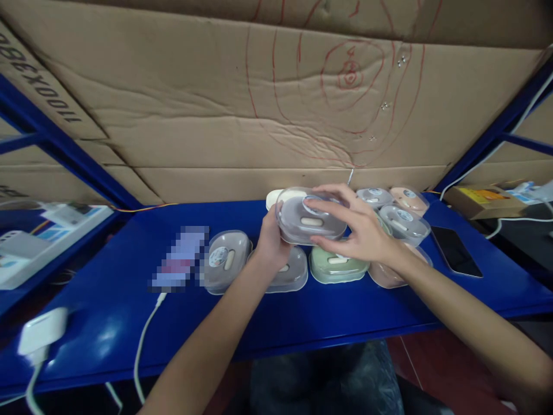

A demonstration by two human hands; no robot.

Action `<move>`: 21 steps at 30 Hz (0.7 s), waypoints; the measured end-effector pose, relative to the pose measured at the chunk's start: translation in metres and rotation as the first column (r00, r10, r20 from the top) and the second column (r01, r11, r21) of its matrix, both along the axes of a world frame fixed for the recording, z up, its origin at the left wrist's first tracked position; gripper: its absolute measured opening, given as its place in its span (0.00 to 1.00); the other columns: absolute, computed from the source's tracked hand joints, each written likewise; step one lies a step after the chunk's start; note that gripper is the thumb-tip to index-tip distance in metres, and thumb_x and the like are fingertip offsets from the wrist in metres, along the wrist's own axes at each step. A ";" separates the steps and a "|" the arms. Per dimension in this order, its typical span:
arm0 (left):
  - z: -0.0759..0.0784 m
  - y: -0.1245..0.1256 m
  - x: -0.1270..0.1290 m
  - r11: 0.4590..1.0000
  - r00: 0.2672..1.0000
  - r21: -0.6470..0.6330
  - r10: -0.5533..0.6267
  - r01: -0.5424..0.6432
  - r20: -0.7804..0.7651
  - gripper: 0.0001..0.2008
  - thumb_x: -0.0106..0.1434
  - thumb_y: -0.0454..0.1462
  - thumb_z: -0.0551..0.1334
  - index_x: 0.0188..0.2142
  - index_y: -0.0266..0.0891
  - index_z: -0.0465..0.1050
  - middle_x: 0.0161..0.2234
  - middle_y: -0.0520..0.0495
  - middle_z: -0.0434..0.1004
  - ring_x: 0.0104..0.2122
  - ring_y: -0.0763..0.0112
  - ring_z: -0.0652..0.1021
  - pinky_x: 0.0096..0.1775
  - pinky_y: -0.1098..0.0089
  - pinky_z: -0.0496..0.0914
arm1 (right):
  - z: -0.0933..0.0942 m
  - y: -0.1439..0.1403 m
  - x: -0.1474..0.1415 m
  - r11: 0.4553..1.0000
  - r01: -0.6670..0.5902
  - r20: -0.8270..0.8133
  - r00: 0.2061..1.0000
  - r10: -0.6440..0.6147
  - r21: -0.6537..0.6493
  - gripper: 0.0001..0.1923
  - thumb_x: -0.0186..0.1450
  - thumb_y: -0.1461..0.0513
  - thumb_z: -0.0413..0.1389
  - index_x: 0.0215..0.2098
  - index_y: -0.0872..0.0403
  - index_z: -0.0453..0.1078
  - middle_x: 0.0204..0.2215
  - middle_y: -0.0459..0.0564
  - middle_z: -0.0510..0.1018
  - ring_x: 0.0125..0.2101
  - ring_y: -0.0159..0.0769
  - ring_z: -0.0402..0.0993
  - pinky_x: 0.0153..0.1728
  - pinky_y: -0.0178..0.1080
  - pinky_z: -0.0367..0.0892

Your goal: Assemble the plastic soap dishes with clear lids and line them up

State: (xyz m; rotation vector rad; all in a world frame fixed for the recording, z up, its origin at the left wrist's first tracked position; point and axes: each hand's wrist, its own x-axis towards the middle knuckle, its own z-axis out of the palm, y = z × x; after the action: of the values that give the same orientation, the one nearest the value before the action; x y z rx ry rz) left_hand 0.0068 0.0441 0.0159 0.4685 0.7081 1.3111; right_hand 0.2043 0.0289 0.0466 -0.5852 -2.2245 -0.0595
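Observation:
Both hands hold up a grey oval box with a clear domed lid (pixel 294 222) above the blue shelf. My left hand (pixel 273 239) grips its left end from below. Fingers of my right hand (pixel 358 225) press on the lid near a round sticker and along the right edge. Below stand similar lidded boxes: a grey one (pixel 227 262) at the left, another grey one (pixel 294 274) under my left hand, a green one (pixel 339 268) and a pinkish one (pixel 389 276) partly behind my right forearm. A cream box (pixel 273 199) shows behind the held one.
More grey and peach lidded boxes (pixel 408 199) sit at the back right. A dark phone (pixel 455 251) lies beside them. At the left lies a blurred-out phone (pixel 181 256) on a white cable, and a white charger (pixel 43 331). Cardboard (pixel 194 86) walls the back of the blue shelf (pixel 108 288).

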 end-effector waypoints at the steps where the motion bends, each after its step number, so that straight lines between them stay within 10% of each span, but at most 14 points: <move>1: 0.000 0.000 0.000 1.000 1.000 -0.001 0.014 -0.014 -0.001 0.09 0.71 0.42 0.64 0.40 0.40 0.82 0.30 0.52 0.83 0.31 0.68 0.82 0.34 0.71 0.71 | 0.002 0.000 0.001 1.000 0.009 -0.011 1.000 -0.009 0.001 0.29 0.72 0.53 0.69 0.70 0.43 0.74 0.66 0.60 0.74 0.65 0.57 0.76 0.63 0.62 0.77; 21: 0.003 0.002 -0.006 0.986 0.985 0.060 0.160 -0.156 -0.068 0.12 0.70 0.44 0.63 0.40 0.41 0.83 0.34 0.49 0.88 0.44 0.60 0.87 0.46 0.66 0.78 | -0.007 0.006 -0.002 0.999 0.021 0.084 0.996 -0.018 -0.043 0.32 0.74 0.51 0.68 0.74 0.38 0.70 0.71 0.57 0.70 0.68 0.58 0.73 0.67 0.68 0.73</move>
State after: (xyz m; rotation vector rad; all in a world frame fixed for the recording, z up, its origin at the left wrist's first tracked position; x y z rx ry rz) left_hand 0.0012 0.0464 0.0187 0.5148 0.7845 1.4719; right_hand 0.2024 0.0352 0.0400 -0.6389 -2.3060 -0.0462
